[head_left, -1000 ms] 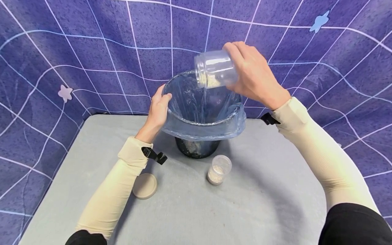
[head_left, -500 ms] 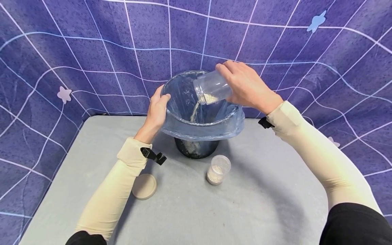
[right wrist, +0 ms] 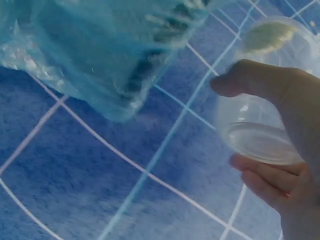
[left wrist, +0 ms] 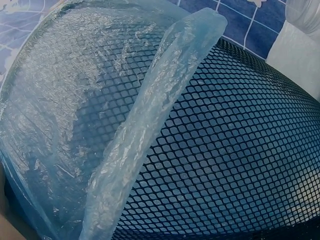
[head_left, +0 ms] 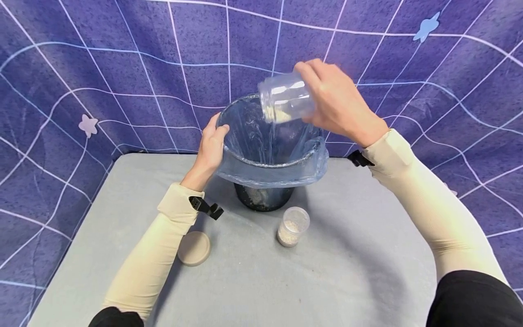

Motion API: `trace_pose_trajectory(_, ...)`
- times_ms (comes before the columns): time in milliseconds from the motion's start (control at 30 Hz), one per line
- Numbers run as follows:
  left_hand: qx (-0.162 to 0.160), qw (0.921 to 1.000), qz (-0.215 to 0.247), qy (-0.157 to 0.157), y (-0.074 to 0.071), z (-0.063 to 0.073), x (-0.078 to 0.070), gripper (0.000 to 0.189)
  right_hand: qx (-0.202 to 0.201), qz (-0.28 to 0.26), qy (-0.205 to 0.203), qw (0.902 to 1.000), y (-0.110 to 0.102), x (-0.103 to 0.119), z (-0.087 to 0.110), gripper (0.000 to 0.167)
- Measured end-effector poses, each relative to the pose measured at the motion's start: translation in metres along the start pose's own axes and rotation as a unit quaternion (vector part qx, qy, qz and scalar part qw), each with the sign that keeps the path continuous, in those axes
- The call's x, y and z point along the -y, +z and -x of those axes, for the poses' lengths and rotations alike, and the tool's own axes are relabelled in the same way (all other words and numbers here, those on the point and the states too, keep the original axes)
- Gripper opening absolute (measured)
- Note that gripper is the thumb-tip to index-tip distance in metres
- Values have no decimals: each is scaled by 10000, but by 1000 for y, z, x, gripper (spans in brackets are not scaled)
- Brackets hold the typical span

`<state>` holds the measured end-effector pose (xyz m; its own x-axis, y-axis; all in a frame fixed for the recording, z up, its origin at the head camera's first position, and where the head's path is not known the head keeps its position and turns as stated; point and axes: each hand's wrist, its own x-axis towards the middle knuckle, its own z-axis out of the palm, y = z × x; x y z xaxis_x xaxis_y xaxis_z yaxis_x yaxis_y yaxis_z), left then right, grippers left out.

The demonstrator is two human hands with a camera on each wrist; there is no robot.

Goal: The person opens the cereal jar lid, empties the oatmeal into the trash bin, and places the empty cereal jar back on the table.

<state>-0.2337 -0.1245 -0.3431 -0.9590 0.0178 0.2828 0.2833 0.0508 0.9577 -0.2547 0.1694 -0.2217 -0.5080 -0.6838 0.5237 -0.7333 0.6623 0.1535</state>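
My right hand (head_left: 337, 102) grips a clear plastic jar (head_left: 286, 97) by its base end, tipped on its side with the mouth facing left over the bin. A small heap of pale grains lies inside near the mouth; in the right wrist view the jar (right wrist: 262, 112) sits between thumb and fingers. My left hand (head_left: 210, 145) holds the left rim of a black mesh wastebasket (head_left: 263, 197), thumb over the edge. A blue bin liner (head_left: 271, 175) lines it and folds down outside. The left wrist view shows the mesh (left wrist: 225, 135) up close, with only a sliver of hand.
A small clear cup (head_left: 293, 227) with pale grains in its bottom stands in front of the wastebasket. A round beige lid (head_left: 194, 248) lies beside the left forearm. Behind the grey table (head_left: 253, 290) hangs a purple gridded cloth (head_left: 143, 77).
The jar dipped toward the wastebasket, and a stream of grains fell into the liner half a second ago. Now it is lifted and more level, holding fewer grains. The left hand stays put.
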Motion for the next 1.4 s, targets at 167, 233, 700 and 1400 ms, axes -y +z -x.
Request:
trace_pose_trajectory(167, -5, 10000, -62, -23, 0, 0, 0, 56, 475, 86, -337, 9983, 13, 0, 9, 81)
trace_pose_trajectory(233, 12, 10000, 47, -10, 1, 0, 1, 55, 475, 102, -295, 9984, 16, -1, 11, 82)
trace_pose_trajectory(700, 1, 10000, 80, 7, 1, 1, 1, 55, 126, -8, -144, 9998, 12, -2, 7, 81)
trace_pose_trajectory(1400, 10, 9999, 110, 23, 1, -1, 0, 54, 644, 77, -248, 9976, 21, -4, 14, 82)
